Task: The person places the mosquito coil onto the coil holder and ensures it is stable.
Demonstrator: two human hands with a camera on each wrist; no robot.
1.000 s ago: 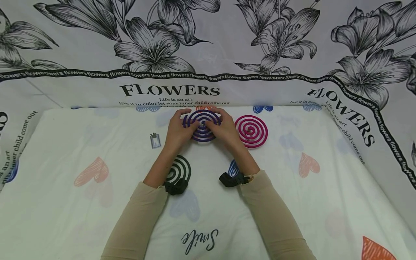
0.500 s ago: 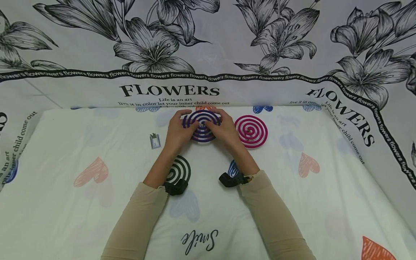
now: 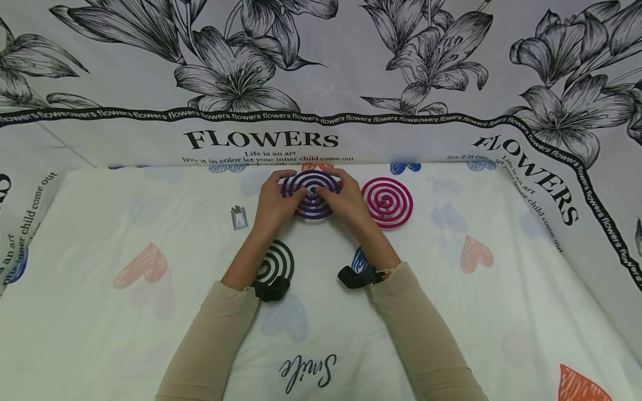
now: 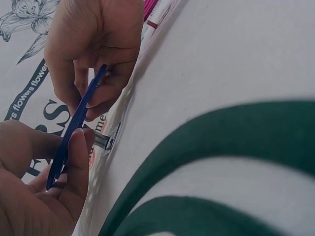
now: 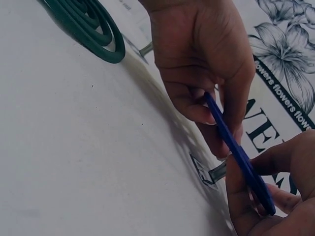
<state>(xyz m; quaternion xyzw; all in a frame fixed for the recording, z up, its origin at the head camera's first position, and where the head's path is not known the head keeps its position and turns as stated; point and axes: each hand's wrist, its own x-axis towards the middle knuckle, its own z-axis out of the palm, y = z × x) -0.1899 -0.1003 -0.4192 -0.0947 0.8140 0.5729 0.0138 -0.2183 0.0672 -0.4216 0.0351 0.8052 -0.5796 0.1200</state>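
Observation:
Both my hands hold a dark blue-purple mosquito coil (image 3: 314,209) near the far edge of the bed or table surface. My left hand (image 3: 276,200) grips its left side, thumb on top near the centre and fingers at the rim. On the other side, my right hand (image 3: 350,201) grips it the same way. The wrist views show the blue coil (image 4: 78,115) edge-on. Close to its middle stands a small metal coil stand (image 5: 217,172) with a flat base; whether the coil is fixed on it, I cannot tell.
A pink coil (image 3: 385,192) lies right of my right hand. A green coil (image 3: 286,259) is partly hidden under my left wrist and its black wrist camera (image 3: 272,288). Another small metal stand (image 3: 239,218) lies left of my left hand. Flower-printed cloth (image 3: 321,89) covers the back.

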